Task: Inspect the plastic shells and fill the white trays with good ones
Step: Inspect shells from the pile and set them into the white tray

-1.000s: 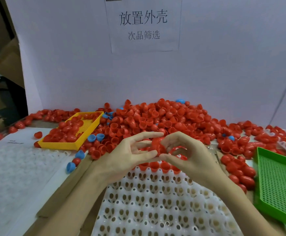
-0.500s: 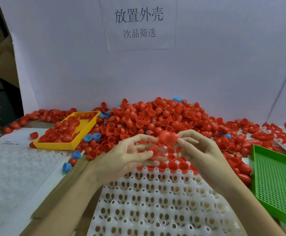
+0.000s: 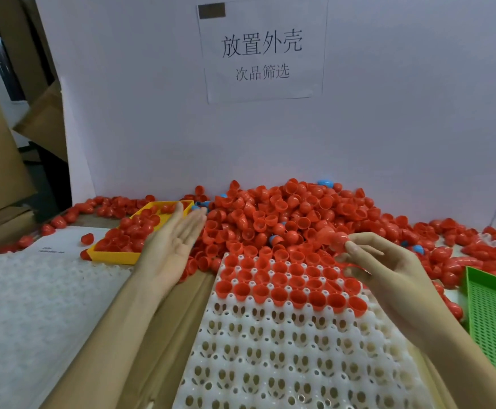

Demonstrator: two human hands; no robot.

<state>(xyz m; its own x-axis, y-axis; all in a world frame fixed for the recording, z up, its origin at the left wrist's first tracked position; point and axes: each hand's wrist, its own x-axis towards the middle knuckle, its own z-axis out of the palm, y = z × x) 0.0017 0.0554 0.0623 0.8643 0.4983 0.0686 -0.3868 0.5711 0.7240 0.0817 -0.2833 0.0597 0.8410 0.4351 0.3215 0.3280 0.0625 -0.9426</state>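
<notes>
Right hand (image 3: 394, 270) pinches one red shell (image 3: 336, 240) at the fingertips, held above the far right corner of the white tray (image 3: 300, 349); motion blur there, so I can't tell its orientation or whether a second shell is nested in it. Left hand (image 3: 173, 240) is flat, palm up, fingers straight, holding nothing, hovering between the yellow reject tray (image 3: 114, 256) and the loose shell pile (image 3: 285, 214).

Tray state: the far rows are seated with red shells, mouths up; all near rows empty. The front filled row reaches the right edge.

My read on doing this step well:
- Rotate the shell in the fingertips and check rim and dome for cracks, flash or short shots before committing.
- If good, seat it mouth up like its neighbours, in the next open pocket, pressed until level. Fill row by row, no gaps.
- If bad, yellow tray, not back in the pile.
- Skip the blue shells (image 3: 275, 240) mixed in the pile, since only red is seated in the tray.
- Use the free left hand to stage the next shell.

Green mesh tray (image 3: 494, 314) at right: nothing visible in the part shown, purpose unclear.
</notes>
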